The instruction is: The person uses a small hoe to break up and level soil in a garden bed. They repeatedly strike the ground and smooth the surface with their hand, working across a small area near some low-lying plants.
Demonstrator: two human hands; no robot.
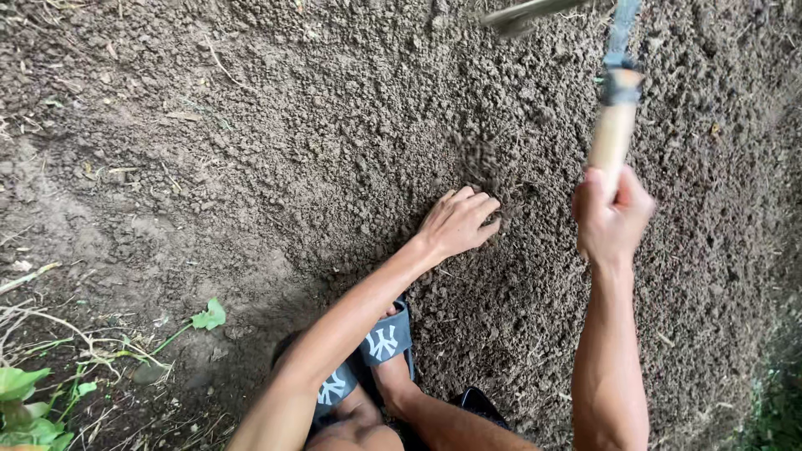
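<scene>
My right hand [611,219] grips the pale wooden handle of a small hand hoe [614,125], raised above the ground. Its metal blade [522,14] is blurred near the top edge. My left hand [458,221] rests on the loose brown soil [334,125], fingers curled into the crumbly earth at a small hollow [493,179]. Whether those fingers hold anything is hidden. Both forearms reach up from the bottom of the view.
My foot in a dark sandal [376,355] with white markings stands on the soil at the bottom centre. Green leaves [25,397] and dry stems lie at the lower left. A small green leaf [209,316] lies nearby. Grass [773,409] edges the lower right.
</scene>
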